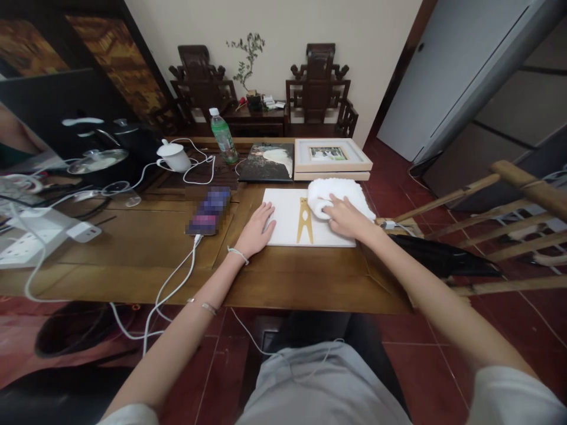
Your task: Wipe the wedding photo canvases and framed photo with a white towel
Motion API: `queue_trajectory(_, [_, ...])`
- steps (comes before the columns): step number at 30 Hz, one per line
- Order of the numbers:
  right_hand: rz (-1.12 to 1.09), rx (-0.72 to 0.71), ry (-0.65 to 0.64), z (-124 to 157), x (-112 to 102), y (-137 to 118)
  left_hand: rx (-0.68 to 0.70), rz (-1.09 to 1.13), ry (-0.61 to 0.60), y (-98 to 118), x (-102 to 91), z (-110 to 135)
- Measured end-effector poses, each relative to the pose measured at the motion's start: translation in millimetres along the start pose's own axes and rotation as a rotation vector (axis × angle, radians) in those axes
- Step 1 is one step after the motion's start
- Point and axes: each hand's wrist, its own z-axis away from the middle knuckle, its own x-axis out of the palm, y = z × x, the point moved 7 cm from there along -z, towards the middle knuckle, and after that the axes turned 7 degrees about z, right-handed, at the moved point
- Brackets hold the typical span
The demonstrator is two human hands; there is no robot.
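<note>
A white board (282, 227) lies flat on the wooden table, with a gold, A-shaped figure (305, 223) in its middle. My left hand (256, 229) rests on the board's left edge, fingers stretched out and holding nothing. My right hand (346, 218) is closed on a folded white towel (339, 190), which covers the board's upper right corner. The index finger points forward over the cloth, and the other fingers are partly hidden.
Behind the board are a dark picture panel (266, 162) and light-framed pictures (303, 152). A green bottle (224, 139), a white lidded cup (175, 158) and a charging phone (210, 211) stand or lie leftward. White cables trail around the power strip (33, 236). A bamboo chair (469, 189) is at right.
</note>
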Motion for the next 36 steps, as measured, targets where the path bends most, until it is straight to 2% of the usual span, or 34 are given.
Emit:
queue_trajectory(3, [0.021, 0.004, 0.013, -13, 5, 9, 0.002, -0.002, 0.0, 0, -0.2, 0])
queue_trajectory(6, [0.026, 0.008, 0.016, -6, 5, 3, 0.006, -0.001, 0.002, -1, 0.0, 0])
queue_trajectory(10, [0.026, 0.005, -0.005, 33, 2, -26, 0.012, -0.012, -0.002, -1, 1.2, 0])
queue_trajectory(15, [0.018, -0.049, 0.034, 92, -10, -68, 0.014, -0.01, 0.009, -2, 2.3, 0])
queue_trajectory(18, [0.0, -0.07, 0.021, 103, -14, -75, 0.013, -0.009, 0.016, -2, 2.4, 0])
queue_trajectory(21, [0.001, -0.061, -0.005, 89, -13, -65, 0.014, -0.006, 0.015, -2, 2.4, 0])
queue_trajectory(27, [0.036, 0.046, -0.069, 20, 3, -21, 0.022, -0.003, 0.015, -4, 1.5, 0])
queue_trajectory(30, [0.037, 0.075, -0.062, -5, 9, -4, 0.026, -0.005, 0.008, -3, 1.3, 0])
queue_trajectory(33, [0.055, 0.073, -0.051, -6, 10, -3, 0.027, -0.001, 0.006, -2, 1.4, 0])
queue_trajectory(36, [0.067, 0.037, -0.051, 15, 8, -18, 0.024, 0.0, 0.012, -3, 1.9, 0])
